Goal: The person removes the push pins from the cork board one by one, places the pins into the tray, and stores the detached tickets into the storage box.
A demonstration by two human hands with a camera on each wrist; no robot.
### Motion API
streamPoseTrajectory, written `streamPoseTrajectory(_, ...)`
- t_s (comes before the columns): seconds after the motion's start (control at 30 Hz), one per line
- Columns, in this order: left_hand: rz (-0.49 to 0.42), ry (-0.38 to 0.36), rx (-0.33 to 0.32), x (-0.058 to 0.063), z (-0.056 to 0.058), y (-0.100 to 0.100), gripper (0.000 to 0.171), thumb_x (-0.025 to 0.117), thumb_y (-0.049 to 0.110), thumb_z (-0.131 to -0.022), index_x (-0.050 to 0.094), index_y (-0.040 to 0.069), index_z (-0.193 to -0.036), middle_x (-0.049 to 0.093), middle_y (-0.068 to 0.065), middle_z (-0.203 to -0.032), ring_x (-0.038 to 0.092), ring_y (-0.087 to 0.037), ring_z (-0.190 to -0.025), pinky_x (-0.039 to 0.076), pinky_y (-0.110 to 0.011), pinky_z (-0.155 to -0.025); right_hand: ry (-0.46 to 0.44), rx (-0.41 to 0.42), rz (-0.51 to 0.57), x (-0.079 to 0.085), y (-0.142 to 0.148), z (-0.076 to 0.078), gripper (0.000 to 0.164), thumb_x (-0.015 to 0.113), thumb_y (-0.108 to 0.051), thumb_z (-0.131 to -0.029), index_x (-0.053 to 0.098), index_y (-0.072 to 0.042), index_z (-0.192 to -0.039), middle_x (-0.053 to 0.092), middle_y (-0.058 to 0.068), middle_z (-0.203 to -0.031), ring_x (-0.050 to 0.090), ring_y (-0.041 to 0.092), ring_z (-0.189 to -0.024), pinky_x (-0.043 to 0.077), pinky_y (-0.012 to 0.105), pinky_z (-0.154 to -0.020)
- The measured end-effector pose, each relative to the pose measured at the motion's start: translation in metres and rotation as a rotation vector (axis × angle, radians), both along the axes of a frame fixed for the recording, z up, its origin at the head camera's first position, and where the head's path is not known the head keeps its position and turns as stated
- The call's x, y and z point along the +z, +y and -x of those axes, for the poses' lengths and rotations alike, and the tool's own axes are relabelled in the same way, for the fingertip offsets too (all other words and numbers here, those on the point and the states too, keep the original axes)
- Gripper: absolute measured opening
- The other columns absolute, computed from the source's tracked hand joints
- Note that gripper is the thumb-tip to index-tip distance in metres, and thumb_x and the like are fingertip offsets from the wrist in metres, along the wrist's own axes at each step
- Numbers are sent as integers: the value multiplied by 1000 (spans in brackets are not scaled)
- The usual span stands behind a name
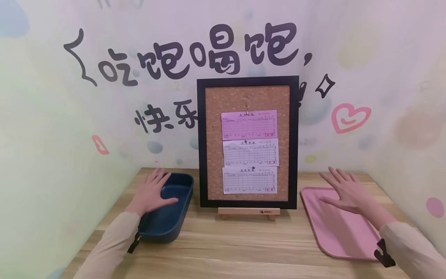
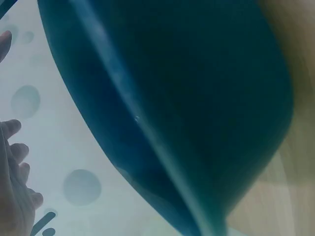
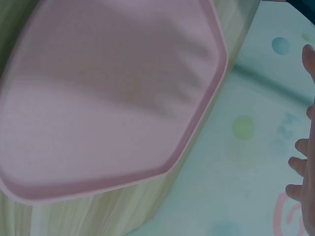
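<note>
Over the deep blue tray (image 1: 163,234) at the left, my left hand (image 1: 151,193) is held with its fingers spread and nothing in it. My right hand (image 1: 348,193) hovers above the flat pink tray (image 1: 331,232) at the right, fingers also spread, its shadow falling on the tray. Between the hands stands a cork board (image 1: 214,155) in a black frame. Pinned on it, one above another, are a pink receipt slip (image 1: 249,126), a white slip (image 1: 251,153) and a lower white slip (image 1: 250,181). In the left wrist view the blue tray (image 2: 206,98) fills most of the picture.
A small wooden easel (image 1: 244,211) supports the framed board. The wooden table (image 1: 244,248) meets a patterned wall cloth (image 1: 366,77) with large black lettering behind the board. Both trays have raised rims, the blue one's walls being much taller.
</note>
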State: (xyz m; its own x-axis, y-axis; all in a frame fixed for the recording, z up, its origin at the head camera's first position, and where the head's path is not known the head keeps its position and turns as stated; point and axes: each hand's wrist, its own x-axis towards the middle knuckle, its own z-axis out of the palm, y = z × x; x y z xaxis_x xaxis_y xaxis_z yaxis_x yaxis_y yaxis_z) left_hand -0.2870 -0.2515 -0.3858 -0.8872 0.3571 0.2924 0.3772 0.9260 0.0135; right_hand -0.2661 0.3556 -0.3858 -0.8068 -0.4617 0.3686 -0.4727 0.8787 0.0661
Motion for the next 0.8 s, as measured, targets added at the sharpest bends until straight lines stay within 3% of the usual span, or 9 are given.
streamPoseTrajectory(0.4, -24, 43, -47, 19, 7, 19, 89, 60, 60, -73, 37, 1, -136, 30, -21, -143, 29, -37, -130, 25, -51, -104, 37, 45, -13, 29, -14, 7, 89, 68, -53, -70, 34, -6, -137, 38, 30, -132, 37, 47, -116, 32, 61, -90)
streamPoseTrajectory(0.63, -94, 54, -50, 28, 10, 31, 88, 61, 58, -74, 35, 3, -138, 33, -21, -141, 36, -37, -125, 32, -50, -100, -67, -18, 138, 45, -25, 12, 87, 70, -48, -72, 32, -6, -138, 37, 27, -133, 37, 45, -118, 35, 63, -87)
streamPoseTrajectory(0.8, -183, 87, -87, 37, 10, 41, 84, 66, 51, -73, 38, 4, -136, 41, -19, -136, 43, -35, -120, 38, -49, -95, -78, -3, 236, 55, -34, 17, 86, 71, -45, -72, 32, -6, -138, 39, 26, -132, 37, 44, -118, 33, 63, -89)
